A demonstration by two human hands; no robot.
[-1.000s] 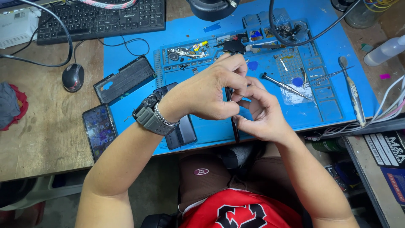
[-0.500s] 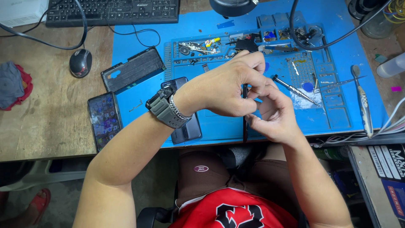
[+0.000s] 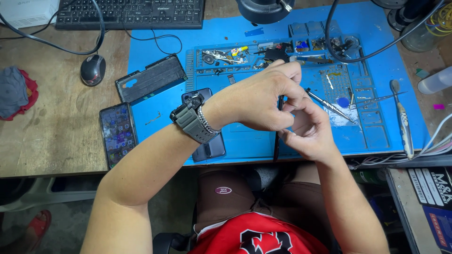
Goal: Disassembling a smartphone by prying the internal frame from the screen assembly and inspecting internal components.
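Hands barely shifted since before; left hand (image 3: 256, 101) and right hand (image 3: 308, 134) both pinch thin dark slab-like phone part (image 3: 280, 102) edge-on, long axis pointing away, above blue silicone work mat (image 3: 245, 141); round maroon label (image 3: 223, 190) on shorts below

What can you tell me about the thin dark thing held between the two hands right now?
The thin dark device looks like a phone seen edge-on: only a narrow black strip shows, standing upright over the blue mat. The left hand covers it from the left and above, fingers curled over its top; the right hand closes on it from the right and below. Its faces are hidden, so neither screen nor back can be judged.
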